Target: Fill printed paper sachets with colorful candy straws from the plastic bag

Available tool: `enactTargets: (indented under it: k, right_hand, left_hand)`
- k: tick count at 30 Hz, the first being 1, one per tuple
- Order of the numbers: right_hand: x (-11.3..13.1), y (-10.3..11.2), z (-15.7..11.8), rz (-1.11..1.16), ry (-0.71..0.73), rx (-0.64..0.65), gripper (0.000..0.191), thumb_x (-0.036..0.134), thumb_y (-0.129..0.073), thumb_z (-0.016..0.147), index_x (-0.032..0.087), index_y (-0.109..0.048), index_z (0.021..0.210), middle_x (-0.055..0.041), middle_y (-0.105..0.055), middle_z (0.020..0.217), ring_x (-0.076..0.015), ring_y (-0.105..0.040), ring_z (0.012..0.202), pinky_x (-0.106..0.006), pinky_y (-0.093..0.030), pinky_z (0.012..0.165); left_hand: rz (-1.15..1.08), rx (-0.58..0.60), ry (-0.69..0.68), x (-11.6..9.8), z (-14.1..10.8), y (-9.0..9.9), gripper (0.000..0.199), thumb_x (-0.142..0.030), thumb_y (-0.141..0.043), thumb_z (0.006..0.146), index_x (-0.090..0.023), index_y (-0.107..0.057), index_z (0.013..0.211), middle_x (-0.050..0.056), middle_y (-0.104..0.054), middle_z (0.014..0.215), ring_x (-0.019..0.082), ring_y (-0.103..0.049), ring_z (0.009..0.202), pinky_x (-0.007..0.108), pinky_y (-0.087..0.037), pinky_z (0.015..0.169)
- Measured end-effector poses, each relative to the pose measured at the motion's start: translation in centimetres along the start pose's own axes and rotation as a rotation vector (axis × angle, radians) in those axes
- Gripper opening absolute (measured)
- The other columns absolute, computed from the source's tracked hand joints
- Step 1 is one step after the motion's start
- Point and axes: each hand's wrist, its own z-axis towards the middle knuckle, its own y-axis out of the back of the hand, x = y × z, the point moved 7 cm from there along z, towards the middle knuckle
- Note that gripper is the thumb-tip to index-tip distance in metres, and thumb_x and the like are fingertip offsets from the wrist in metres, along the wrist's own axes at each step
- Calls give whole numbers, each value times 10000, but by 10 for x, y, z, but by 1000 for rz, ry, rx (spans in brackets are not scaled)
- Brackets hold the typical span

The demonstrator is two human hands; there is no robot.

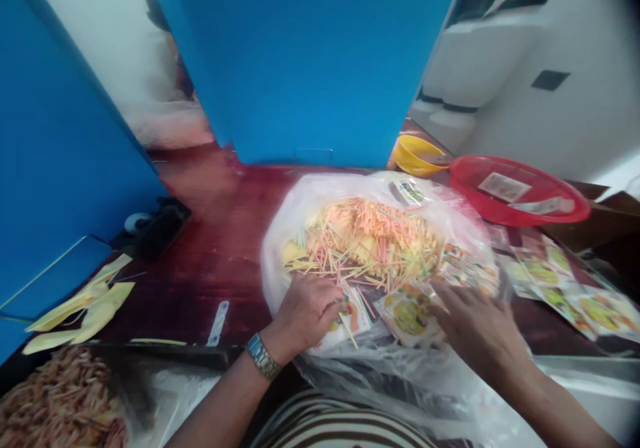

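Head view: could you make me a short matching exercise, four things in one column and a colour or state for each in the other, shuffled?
Things:
1. Left hand
2. Basin
3. Thin sticks
4. Bowl

Colours or states:
A. Heaped, in mixed pastel colours
B. Yellow
C. Has a metal watch just behind it
D. Red

Right pairs: 1-C, 2-D, 3-A, 4-B

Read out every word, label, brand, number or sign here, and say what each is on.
Nothing can be read for certain.
Printed packet at the right hand: too blurred.
Packet by the left hand: too blurred.
Packets at far right: too small and blurred.
Pale pieces in the red basin: no readable print.
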Motion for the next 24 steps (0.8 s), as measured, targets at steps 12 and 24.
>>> enactTargets:
  k: [12, 24]
  right_hand:
    - [175, -85, 139, 66, 585, 374, 146, 215, -524, 836, 146, -652, 836, -109, -607, 952, -237, -480, 931, -352, -359, 781]
    - [199, -118, 135, 15, 561, 438, 222, 176, -439, 867, 85, -624, 947, -189, -602, 1008, -302, -481, 1025, -468, -314, 909]
  left_hand:
    - [128, 52, 7, 0, -20, -22, 198, -371, -534, 855, -254, -666, 945, -1, -627, 1113, 215, -512, 978, 389, -364, 869]
    - [-37, 35, 106, 8, -28, -24, 206, -356, -542, 844, -225, -678, 926, 57, -629, 1053, 236, -509, 980, 401, -372, 873]
